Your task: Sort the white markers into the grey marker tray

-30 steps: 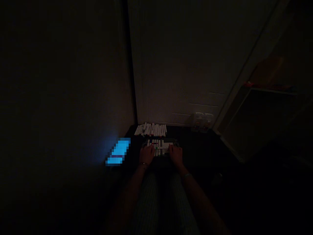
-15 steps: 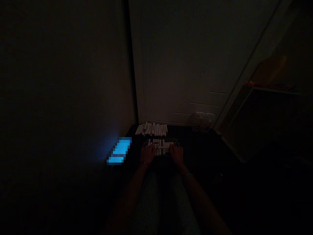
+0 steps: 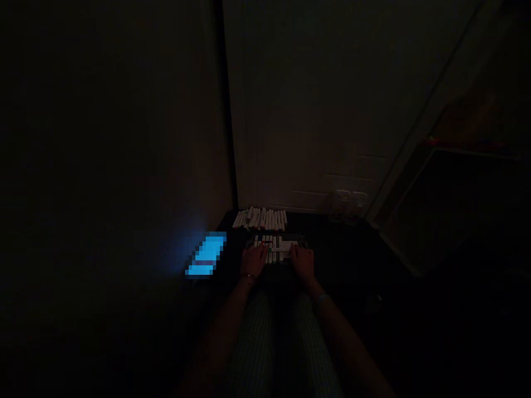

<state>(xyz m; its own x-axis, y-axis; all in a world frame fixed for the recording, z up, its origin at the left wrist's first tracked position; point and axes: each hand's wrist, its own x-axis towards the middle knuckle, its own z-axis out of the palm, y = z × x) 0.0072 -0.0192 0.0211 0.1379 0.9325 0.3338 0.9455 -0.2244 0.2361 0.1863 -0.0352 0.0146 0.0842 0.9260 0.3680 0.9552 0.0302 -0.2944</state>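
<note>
In the dim light, a white marker (image 3: 280, 249) with a green end lies crosswise between my two hands. My left hand (image 3: 253, 260) is closed at its green end, and my right hand (image 3: 302, 261) is closed at the other end. Under and between the hands is a clear-looking case (image 3: 307, 242) with several white markers (image 3: 274, 256) standing side by side in it. A pale label or card (image 3: 289, 244) shows at the right of these markers. The fingertips are partly hidden by the backs of the hands.
Behind the case, a row of several loose white markers (image 3: 261, 218) lies on the dark table (image 3: 348, 249). A glowing blue, pixelated screen (image 3: 207, 254) is at the left. Two clear containers (image 3: 349, 205) stand at the back right by the wall (image 3: 311, 110).
The view has shifted slightly, so everything sits a little further right. The green end of the marker between my hands shows more clearly. Both hands stay over the case.
</note>
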